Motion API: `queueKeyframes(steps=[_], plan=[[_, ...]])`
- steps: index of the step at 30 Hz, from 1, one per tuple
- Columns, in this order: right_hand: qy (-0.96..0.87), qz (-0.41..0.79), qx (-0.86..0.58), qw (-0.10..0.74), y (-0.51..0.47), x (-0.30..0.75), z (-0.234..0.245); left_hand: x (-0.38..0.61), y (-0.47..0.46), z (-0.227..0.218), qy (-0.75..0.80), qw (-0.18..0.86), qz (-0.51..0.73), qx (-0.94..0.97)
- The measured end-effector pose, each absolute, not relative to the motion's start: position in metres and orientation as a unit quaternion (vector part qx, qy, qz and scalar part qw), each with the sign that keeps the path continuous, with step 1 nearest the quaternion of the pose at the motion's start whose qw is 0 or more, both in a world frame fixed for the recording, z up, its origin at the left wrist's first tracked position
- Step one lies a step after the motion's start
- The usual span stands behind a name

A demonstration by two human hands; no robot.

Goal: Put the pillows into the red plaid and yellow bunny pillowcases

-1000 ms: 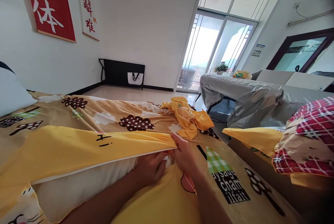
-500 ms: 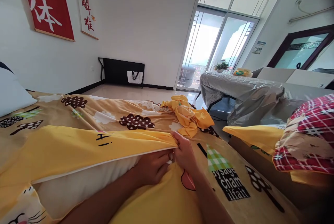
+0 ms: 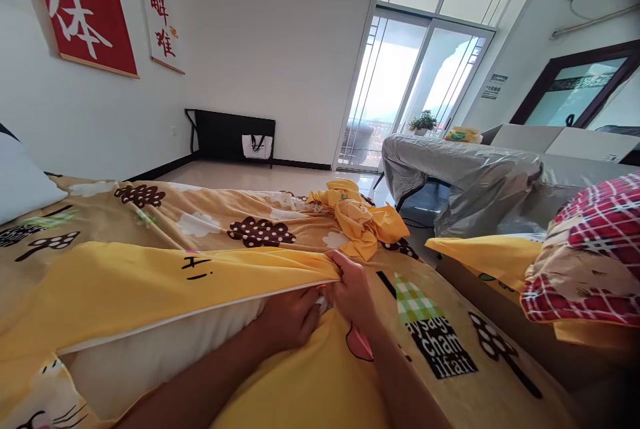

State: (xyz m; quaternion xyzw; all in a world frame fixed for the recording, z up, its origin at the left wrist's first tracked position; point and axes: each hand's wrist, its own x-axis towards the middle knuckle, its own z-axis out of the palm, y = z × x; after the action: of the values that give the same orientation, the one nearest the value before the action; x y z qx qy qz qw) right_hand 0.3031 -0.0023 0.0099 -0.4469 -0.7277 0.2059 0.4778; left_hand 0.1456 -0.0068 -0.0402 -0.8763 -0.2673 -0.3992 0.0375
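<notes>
A yellow pillowcase [image 3: 150,282] lies across the bed with a white pillow [image 3: 165,352] showing in its open mouth. My left hand [image 3: 290,316] reaches into the opening and is curled round the pillow's corner. My right hand [image 3: 353,286] pinches the pillowcase's upper edge at its corner, fingers closed on the cloth. Both hands sit close together, almost touching.
A patterned tan bedsheet [image 3: 210,219] covers the bed. A crumpled yellow cloth [image 3: 363,219] lies just beyond my hands. At right are a red plaid bundle [image 3: 590,256] and a grey covered sofa [image 3: 475,182]. A white pillow [image 3: 20,179] sits at far left.
My hands hold nearly the same place; the view has tipped slightly, so everything sits a little higher in frame.
</notes>
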Motion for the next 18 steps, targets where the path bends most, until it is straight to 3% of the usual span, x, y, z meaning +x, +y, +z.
queueKeyframes(steps=[11, 18], plan=[[-0.731, 0.228, -0.433, 0.475, -0.0037, 0.3039, 0.0133, 0.1435, -0.0128, -0.0415, -0.189, -0.04, -0.498, -0.845], [-0.737, 0.214, -0.434, 0.472, -0.0043, 0.3048, 0.0154, 0.1532, -0.0121, -0.0363, -0.309, -0.367, -0.451, -0.753]])
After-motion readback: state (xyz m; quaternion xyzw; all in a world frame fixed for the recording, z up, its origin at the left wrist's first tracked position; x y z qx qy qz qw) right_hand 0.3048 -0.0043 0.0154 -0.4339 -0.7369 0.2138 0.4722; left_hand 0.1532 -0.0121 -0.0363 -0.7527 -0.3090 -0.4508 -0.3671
